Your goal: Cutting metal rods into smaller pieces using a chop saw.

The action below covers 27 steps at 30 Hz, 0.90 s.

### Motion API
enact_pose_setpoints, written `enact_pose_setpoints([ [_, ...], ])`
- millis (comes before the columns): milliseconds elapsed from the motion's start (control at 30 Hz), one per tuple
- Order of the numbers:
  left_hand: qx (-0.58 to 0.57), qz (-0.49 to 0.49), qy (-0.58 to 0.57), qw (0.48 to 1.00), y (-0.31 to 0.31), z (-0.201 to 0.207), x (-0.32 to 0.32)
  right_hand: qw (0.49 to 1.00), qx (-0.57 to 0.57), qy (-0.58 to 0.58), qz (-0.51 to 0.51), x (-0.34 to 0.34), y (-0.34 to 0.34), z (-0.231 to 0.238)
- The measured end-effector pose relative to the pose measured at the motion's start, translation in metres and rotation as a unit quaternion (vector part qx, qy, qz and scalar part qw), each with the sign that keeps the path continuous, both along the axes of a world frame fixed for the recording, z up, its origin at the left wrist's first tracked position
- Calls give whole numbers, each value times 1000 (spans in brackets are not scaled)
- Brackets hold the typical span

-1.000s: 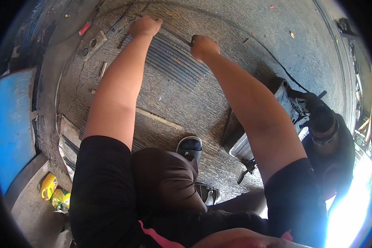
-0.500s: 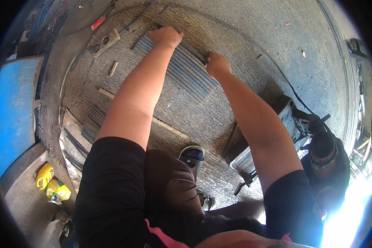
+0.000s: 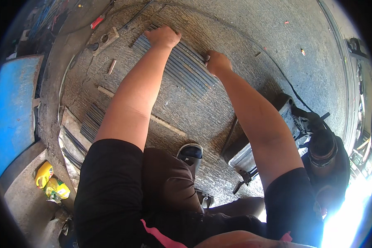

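Several grey metal rods [image 3: 184, 71] lie side by side on the rough concrete, slanting from far left to near right. Over the far side of this row is my left hand [image 3: 163, 37], its fingers curled down at the rods and partly hidden by the back of the hand. My right hand [image 3: 218, 64] is closed at the far right edge of the same row, thumb against the outermost rod. Between the two hands the far rods show. Whether one rod is lifted off the others I cannot tell.
A second bundle of rods [image 3: 92, 124] lies beside my left arm, near a wooden strip [image 3: 167, 125]. A cut-off machine [image 3: 318, 144] stands at the right. Far left are a block with a hole [image 3: 106, 41], a cable and a blue panel [image 3: 16, 111]; yellow packages [image 3: 51, 182] lie nearer.
Both hands stay at the rods, with only a very slight shift of the left hand. The whole view has moved a little; the rods look the same.
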<state>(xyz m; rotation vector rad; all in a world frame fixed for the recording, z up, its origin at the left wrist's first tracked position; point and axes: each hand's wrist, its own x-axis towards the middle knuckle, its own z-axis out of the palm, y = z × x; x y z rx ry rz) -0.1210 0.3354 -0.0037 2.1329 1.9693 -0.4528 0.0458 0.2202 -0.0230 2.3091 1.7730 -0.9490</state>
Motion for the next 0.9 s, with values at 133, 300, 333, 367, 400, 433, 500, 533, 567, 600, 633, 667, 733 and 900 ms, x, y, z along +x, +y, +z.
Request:
enact_pose_setpoints([
  [133, 20, -8, 2, 1000, -4, -1, -1, 1000, -1, 1, 7, 2, 0, -5],
  [300, 0, -13, -2, 1000, -6, -3, -1, 1000, -8, 16, 11, 7, -1, -10],
  [333, 0, -12, 1, 1000, -5, -3, -1, 1000, -8, 21, 8, 7, -1, -11],
  [367, 11, -18, 5, 1000, -5, -4, -2, 1000, -7, 29, 3, 8, 0, -12],
  [400, 11, -19, 3, 1000, -4, -5, -3, 1000, -7, 28, 5, 8, 1, -13],
  [433, 13, -14, -1, 1000, -4, -6, -4, 999, -20, 28, 8, 7, 2, -14],
  [500, 15, -9, -2, 1000, -3, -9, -6, 999, -32, 31, 11, 7, 3, -17],
  [533, 22, -9, 0, 1000, -4, -11, -6, 999, -20, 41, 3, 7, 2, -18],
  [567, 27, -7, 2, 1000, -3, -12, -6, 999, -8, 50, -5, 7, 2, -18],
  [600, 29, -10, 2, 1000, -3, -14, -5, 999, -8, 50, -7, 8, 1, -18],
  [633, 26, -10, 3, 1000, -2, -15, -6, 999, -4, 52, -5, 8, 1, -18],
  [667, 26, -9, 5, 1000, -1, -15, -6, 999, -1, 54, -3, 8, 0, -16],
  [733, 24, -8, -1, 1000, -1, -14, -7, 998, 2, 66, -15, 10, -2, -12],
  [900, 67, 11, -93, 993, -22, -1, 11, 939, 136, 132, -288, 14, -34, -1],
])
